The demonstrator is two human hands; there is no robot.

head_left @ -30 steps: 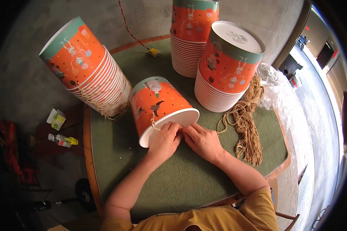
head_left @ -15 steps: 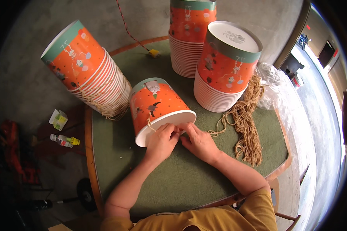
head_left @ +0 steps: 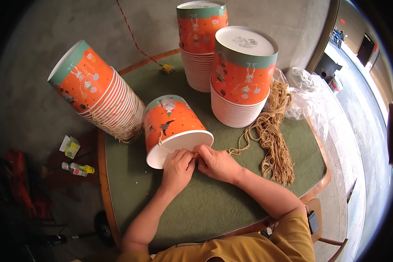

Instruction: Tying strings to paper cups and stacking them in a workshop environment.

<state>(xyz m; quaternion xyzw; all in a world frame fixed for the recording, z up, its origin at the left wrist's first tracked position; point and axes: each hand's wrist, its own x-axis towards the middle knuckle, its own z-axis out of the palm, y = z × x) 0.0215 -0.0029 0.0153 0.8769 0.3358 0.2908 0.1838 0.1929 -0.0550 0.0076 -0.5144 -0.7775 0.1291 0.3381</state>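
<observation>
An orange paper bucket (head_left: 175,122) with a green base band and cartoon figures lies tipped on the green-topped table, its white mouth toward me. A tan cord (head_left: 160,140) is knotted through the left of its wall, and a thin strand leads across the mouth toward my fingers. My left hand (head_left: 179,168) and my right hand (head_left: 216,162) meet at the near right rim, thumbs and forefingers pinched together. The cord between the fingertips is mostly hidden. To the right of my right hand, a bundle of tan cord (head_left: 273,135) trails a loose loop toward it.
Upside-down bucket stacks stand behind: a right one (head_left: 244,83), a far one (head_left: 201,39), and a leaning left one (head_left: 91,83) draped with cord loops. Clear plastic (head_left: 303,91) lies at the right edge. A yellow plug (head_left: 167,68) rests at the back. A bottle (head_left: 77,169) is beyond the left edge.
The view has shifted slightly. My hands stay together at the bucket's rim, and the right fingers have curled in more tightly. The bucket keeps its place on the table.
</observation>
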